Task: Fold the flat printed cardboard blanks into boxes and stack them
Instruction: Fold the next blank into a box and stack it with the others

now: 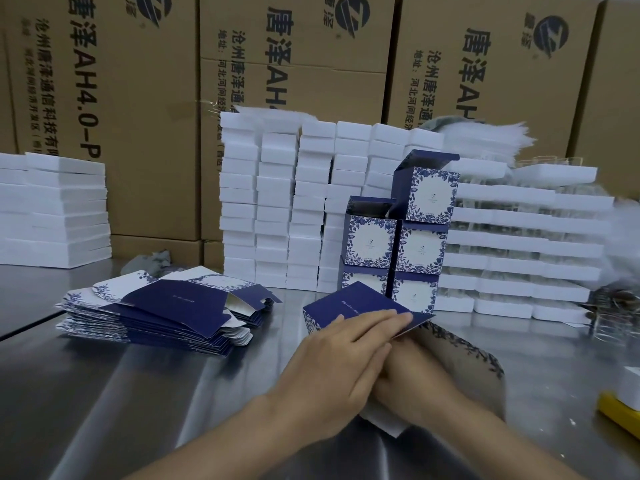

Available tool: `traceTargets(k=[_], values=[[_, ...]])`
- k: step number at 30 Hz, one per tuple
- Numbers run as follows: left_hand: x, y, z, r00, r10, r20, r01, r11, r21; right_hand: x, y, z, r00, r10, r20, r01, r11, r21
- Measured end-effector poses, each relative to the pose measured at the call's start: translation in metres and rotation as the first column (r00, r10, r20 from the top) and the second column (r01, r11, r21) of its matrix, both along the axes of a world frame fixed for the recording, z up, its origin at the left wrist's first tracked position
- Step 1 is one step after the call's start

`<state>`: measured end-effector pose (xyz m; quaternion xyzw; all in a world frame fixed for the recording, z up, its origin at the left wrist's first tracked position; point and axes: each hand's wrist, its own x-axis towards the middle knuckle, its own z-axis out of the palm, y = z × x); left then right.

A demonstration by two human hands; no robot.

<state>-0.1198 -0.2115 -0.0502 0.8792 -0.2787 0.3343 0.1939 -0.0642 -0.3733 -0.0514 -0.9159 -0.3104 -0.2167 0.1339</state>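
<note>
step: mid-fold, box (353,303) half-formed on table (104,393), just before stack (415,244).
l hand (346,348): fingers flat, pressing blue panel.
r hand (412,386): under l hand, grip can't tell.
next: prob. tuck flap, keep corners square.
blanks (166,306): pile at left.

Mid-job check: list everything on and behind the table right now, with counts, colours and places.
flat blanks: one pile, count unclear, navy and white floral, table left of centre
box being folded: one, navy, under the hands
folded boxes: five visible, blue-white floral, two columns behind the hands
foam blocks: many, white, columns at the back
left trays: one stack, white, far left
right trays: one stack, white, right
cartons: several, brown, printed, behind everything
yellow object: one, right edge, cut off
table: one, steel
left hand: fingers straight, pressing the navy panel
right hand: mostly hidden beneath the left, grip unclear
</note>
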Motion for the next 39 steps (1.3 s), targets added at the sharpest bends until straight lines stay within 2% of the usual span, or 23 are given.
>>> traceTargets(k=[1,3,5,7,9,11,12,13,15,17,18,21,23,24,30,32,35,39], values=[[0.003,0.002,-0.001,1.0,0.018,-0.005,-0.018,1.0,-0.003,-0.002,0.003,0.004,0.995,0.034,0.093,-0.037,0.999,0.034],[0.009,0.008,-0.002,0.999,0.044,-0.019,-0.045,0.999,-0.019,0.003,0.005,0.003,0.992,0.035,0.123,-0.046,0.995,0.085],[0.014,0.013,-0.003,0.997,0.063,-0.035,-0.065,0.996,-0.057,0.006,0.005,0.001,0.994,0.056,0.099,-0.073,0.983,0.168],[0.018,0.018,-0.004,0.995,0.088,-0.04,-0.091,0.991,-0.095,0.009,0.004,-0.002,0.995,0.095,-0.009,-0.088,0.95,0.3],[0.021,0.021,-0.006,0.994,0.106,-0.041,-0.11,0.987,-0.119,0.009,0.007,-0.001,0.966,0.209,-0.152,-0.101,0.847,0.522],[0.024,0.021,-0.008,0.993,0.109,-0.049,-0.115,0.983,-0.145,0.007,0.011,0.002,0.887,0.383,-0.259,-0.051,0.638,0.768],[0.024,0.021,-0.009,0.993,0.106,-0.055,-0.113,0.982,-0.151,0.005,0.012,0.005,0.838,0.459,-0.295,0.003,0.537,0.844],[0.024,0.02,-0.01,0.993,0.094,-0.065,-0.104,0.982,-0.155,0.003,0.011,0.008,0.808,0.507,-0.3,0.028,0.475,0.88],[0.022,0.015,-0.013,0.994,0.008,-0.108,-0.029,0.981,-0.193,-0.001,0.01,0.012,0.804,0.526,-0.276,0.037,0.42,0.907],[0.02,0.009,-0.014,0.977,-0.147,-0.157,0.083,0.93,-0.358,-0.004,0.01,0.014,0.851,0.48,-0.211,0.025,0.365,0.931],[0.019,0.005,-0.013,0.961,-0.221,-0.168,0.118,0.873,-0.473,-0.006,0.011,0.016,0.878,0.453,-0.156,-0.019,0.358,0.933],[0.019,-0.002,-0.009,0.927,-0.335,-0.169,0.091,0.638,-0.765,-0.012,0.013,0.019,0.873,0.479,-0.089,-0.109,0.37,0.923],[0.019,-0.002,-0.005,0.91,-0.384,-0.154,0.062,0.495,-0.867,-0.014,0.013,0.021,0.858,0.505,-0.089,-0.145,0.406,0.902],[0.018,0.0,-0.003,0.91,-0.39,-0.143,0.061,0.467,-0.882,-0.014,0.012,0.021,0.855,0.51,-0.091,-0.163,0.431,0.888],[0.027,0.012,-0.003,0.934,-0.283,-0.216,-0.024,0.554,-0.832,-0.007,0.018,0.006,0.832,0.515,-0.207,-0.087,0.489,0.868],[0.028,0.014,-0.003,0.946,-0.23,-0.227,-0.046,0.597,-0.801,-0.007,0.019,0.002,0.846,0.485,-0.221,-0.1,0.552,0.828],[0.031,0.019,0.0,0.926,-0.284,-0.247,-0.086,0.478,-0.874,-0.01,0.019,0.001,0.878,0.451,-0.16,-0.203,0.654,0.728],[0.038,0.026,0.0,0.923,-0.26,-0.284,-0.19,0.335,-0.923,-0.008,0.016,0.0,0.935,0.331,0.126,-0.347,0.788,0.509]])
